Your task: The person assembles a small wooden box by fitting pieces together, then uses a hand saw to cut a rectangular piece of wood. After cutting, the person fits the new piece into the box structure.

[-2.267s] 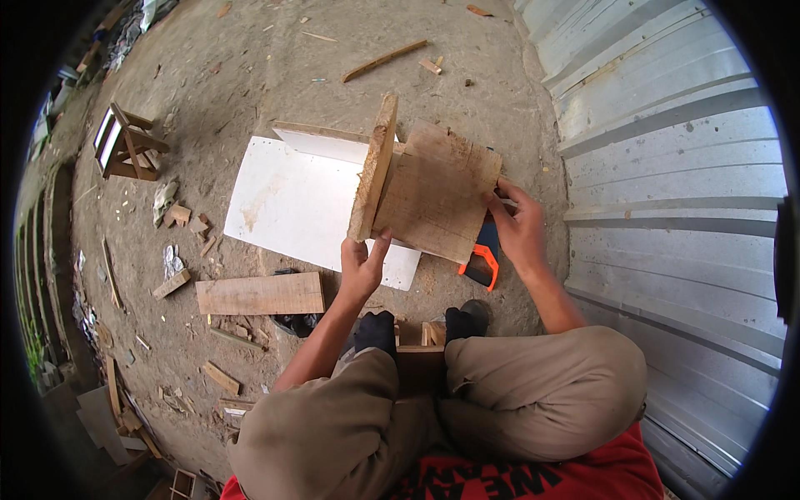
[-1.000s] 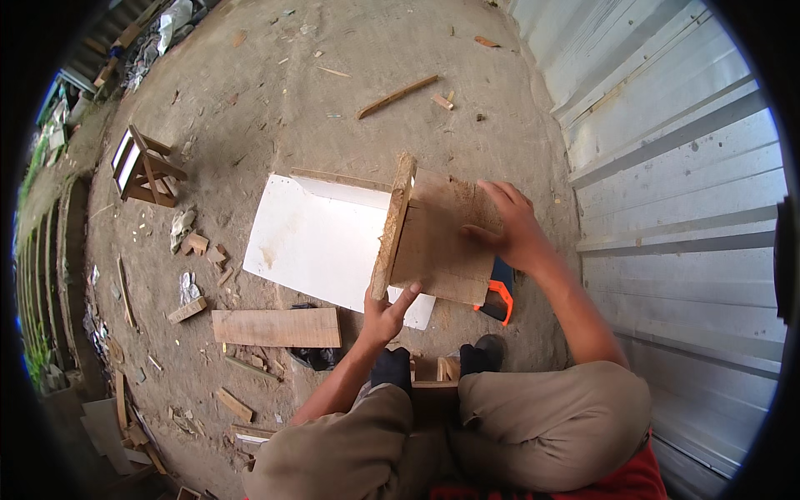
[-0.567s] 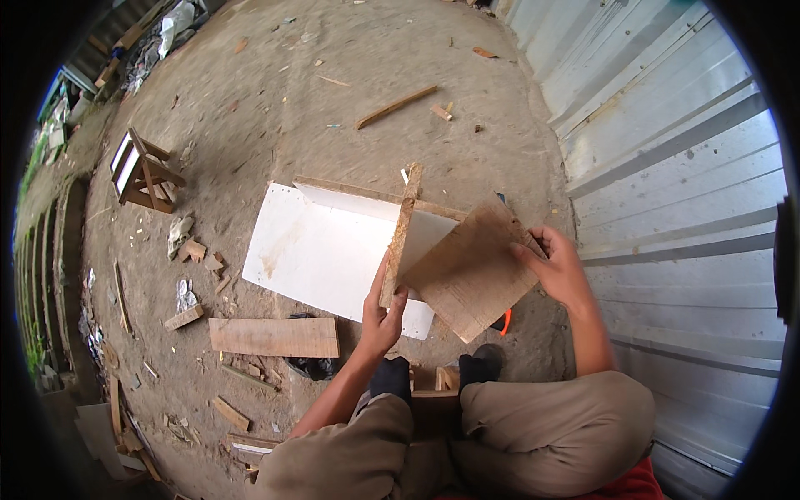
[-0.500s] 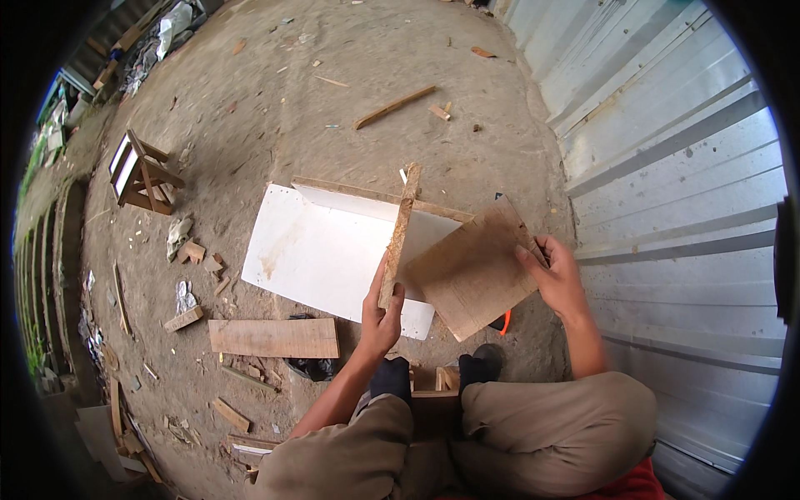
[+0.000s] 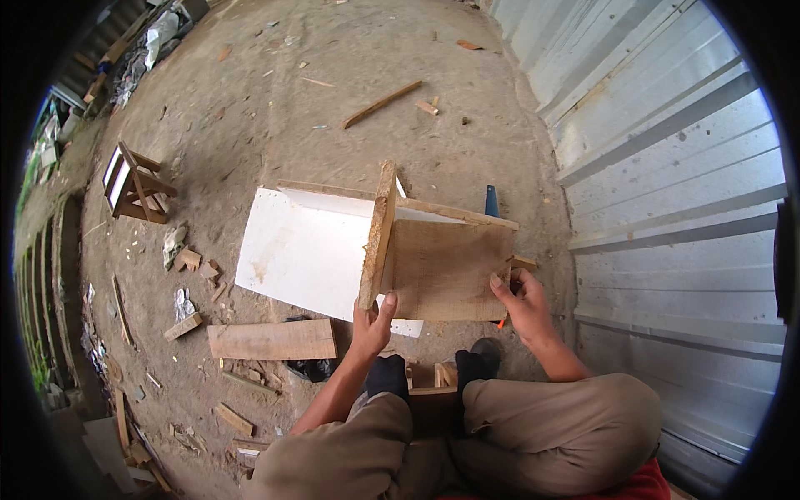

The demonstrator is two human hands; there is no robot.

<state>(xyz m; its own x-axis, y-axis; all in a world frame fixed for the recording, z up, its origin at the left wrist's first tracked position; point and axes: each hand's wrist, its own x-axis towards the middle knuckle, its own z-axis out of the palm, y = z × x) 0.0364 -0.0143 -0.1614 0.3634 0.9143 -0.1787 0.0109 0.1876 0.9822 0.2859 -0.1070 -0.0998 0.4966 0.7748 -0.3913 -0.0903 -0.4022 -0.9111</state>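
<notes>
My left hand (image 5: 372, 327) is closed on the near end of an upright particle board (image 5: 378, 242), its thumb on the right face. This board crosses a second upright board (image 5: 325, 189) standing along the far side of a wide white board (image 5: 292, 254). My right hand (image 5: 525, 307) pinches the right edge of a brown wooden panel (image 5: 450, 279), thumb on top and fingers at the edge. The panel lies in the corner right of the crossing board, its far edge along the second board. Whether it touches both boards I cannot tell.
A blue blade-like thing (image 5: 491, 200) shows behind the boards. A loose plank (image 5: 271, 339) lies on the ground at left, with scattered wood scraps (image 5: 190, 258) near it. A small wooden stool (image 5: 137, 185) stands further left. Corrugated metal sheeting (image 5: 667, 167) rises at right.
The brown panel has swung from a slant to line up with the white boards, my right hand moving left and down with it. The upright boards have shifted slightly left, my left hand with them.
</notes>
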